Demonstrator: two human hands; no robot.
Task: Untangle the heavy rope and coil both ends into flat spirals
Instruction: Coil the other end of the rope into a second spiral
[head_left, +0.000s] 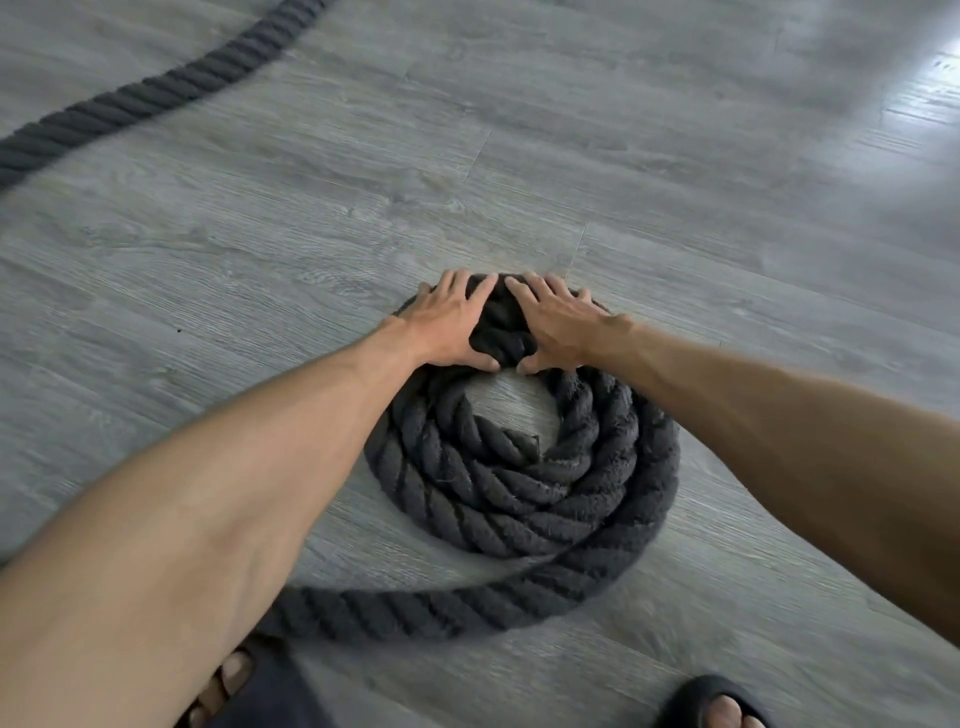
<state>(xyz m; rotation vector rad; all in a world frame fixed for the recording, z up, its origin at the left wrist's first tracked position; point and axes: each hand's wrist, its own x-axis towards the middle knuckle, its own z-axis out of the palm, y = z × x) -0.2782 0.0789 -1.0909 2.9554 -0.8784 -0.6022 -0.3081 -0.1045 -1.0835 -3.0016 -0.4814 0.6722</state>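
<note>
Under the fingers: rope (519, 483), coiled in a flat spiral on the floor (675, 208), its far turns bunched up.
Left hand (447, 327): fingers spread, curled over the far turns, thumb hooked on the inner edge.
Right hand (558, 327): same grip, just beside the left.
Nearer than the thumbs: loose outer turn, trailing left.
Far beyond the fingertips: more rope, well apart.
</note>
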